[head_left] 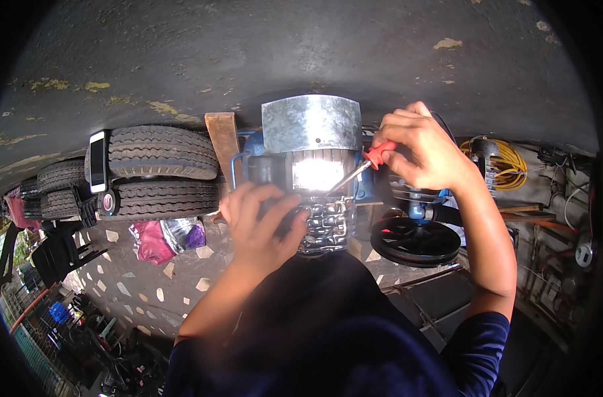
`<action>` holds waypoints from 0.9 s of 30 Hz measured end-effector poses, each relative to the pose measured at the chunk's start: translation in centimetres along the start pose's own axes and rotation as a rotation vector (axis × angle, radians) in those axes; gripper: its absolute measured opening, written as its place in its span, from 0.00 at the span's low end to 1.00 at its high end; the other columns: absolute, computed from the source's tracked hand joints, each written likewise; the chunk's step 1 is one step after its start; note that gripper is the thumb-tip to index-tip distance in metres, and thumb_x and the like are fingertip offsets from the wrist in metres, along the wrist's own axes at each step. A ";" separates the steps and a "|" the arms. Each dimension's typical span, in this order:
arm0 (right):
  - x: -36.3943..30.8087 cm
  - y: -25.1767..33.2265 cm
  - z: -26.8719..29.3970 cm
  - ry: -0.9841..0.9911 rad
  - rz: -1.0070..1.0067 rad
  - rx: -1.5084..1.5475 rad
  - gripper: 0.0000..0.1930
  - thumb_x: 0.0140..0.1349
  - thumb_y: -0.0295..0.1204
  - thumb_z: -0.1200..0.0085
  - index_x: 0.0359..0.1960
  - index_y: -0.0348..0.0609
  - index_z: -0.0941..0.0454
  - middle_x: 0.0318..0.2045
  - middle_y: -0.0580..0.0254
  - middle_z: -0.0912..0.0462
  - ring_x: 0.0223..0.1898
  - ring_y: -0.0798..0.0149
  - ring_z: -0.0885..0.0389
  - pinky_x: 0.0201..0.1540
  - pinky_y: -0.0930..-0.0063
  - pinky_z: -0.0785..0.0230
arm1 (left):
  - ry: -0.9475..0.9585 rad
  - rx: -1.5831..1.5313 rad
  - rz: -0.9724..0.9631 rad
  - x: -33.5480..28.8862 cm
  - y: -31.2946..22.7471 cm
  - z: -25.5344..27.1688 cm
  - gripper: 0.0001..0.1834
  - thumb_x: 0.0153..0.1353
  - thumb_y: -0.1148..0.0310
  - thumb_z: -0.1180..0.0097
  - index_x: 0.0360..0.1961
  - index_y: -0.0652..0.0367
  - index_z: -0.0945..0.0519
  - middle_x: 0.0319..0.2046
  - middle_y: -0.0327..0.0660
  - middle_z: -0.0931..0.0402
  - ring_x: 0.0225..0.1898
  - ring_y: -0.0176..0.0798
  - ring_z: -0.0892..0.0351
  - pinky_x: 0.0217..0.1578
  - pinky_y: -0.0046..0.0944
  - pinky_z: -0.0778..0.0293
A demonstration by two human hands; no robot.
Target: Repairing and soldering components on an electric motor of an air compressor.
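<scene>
A red-handled screwdriver (379,154) is held in my right hand (417,142), its metal shaft slanting down and left. The tip ends around the upper edge of a piece of machinery (324,221) with shiny, looped metal parts, though glare blurs the exact contact. Behind it stands a curved grey sheet-metal cover (311,124), with a brightly lit, finned section below. My left hand (262,221) lies by the machinery's left side, fingers bent and apart, thumb near the looped metal; I see nothing in it.
On the left are stacked tyres (162,152), a mounted phone (98,162) and a pink and purple cloth or packet (162,239). A wooden plank (222,142) leans beside the machine. At right are a black pulley wheel (417,241) and a coiled yellow hose (511,167). A dark wall (315,46) stands behind.
</scene>
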State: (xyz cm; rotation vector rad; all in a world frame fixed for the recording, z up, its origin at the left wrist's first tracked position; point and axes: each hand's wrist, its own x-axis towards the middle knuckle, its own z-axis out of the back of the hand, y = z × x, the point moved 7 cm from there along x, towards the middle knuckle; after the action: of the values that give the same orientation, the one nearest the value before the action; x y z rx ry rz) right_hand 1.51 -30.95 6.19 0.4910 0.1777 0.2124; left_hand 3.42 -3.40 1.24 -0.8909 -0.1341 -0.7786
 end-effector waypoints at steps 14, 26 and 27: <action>-0.8 -0.4 0.8 0.024 -0.030 -0.031 0.15 0.50 0.30 0.38 0.40 0.42 0.12 0.36 0.59 0.15 0.43 0.52 0.16 0.55 0.58 0.37 | 0.015 0.001 0.019 0.0 0.1 0.0 0.15 0.52 0.66 0.21 0.42 0.53 0.08 0.45 0.39 0.18 0.55 0.54 0.24 0.59 0.51 0.33; -1.0 -0.2 2.3 -0.001 -0.010 -0.123 0.08 0.54 0.26 0.36 0.37 0.44 0.14 0.38 0.61 0.15 0.46 0.54 0.19 0.59 0.58 0.39 | 0.010 0.009 0.003 -0.2 0.2 0.1 0.17 0.51 0.66 0.21 0.43 0.53 0.09 0.46 0.38 0.18 0.55 0.54 0.24 0.58 0.52 0.33; -1.1 -0.2 2.3 0.000 -0.010 -0.124 0.08 0.54 0.26 0.36 0.37 0.44 0.14 0.38 0.61 0.15 0.46 0.54 0.19 0.59 0.58 0.39 | 0.028 0.053 -0.052 -0.2 -0.2 0.1 0.19 0.53 0.64 0.21 0.47 0.53 0.09 0.47 0.38 0.18 0.55 0.54 0.23 0.58 0.52 0.33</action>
State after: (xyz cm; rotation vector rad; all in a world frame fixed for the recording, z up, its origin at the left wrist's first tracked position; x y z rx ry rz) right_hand 0.94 -32.44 8.21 0.3667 0.1659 0.2119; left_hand 3.13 -3.30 1.33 -0.8293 -0.1533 -0.8321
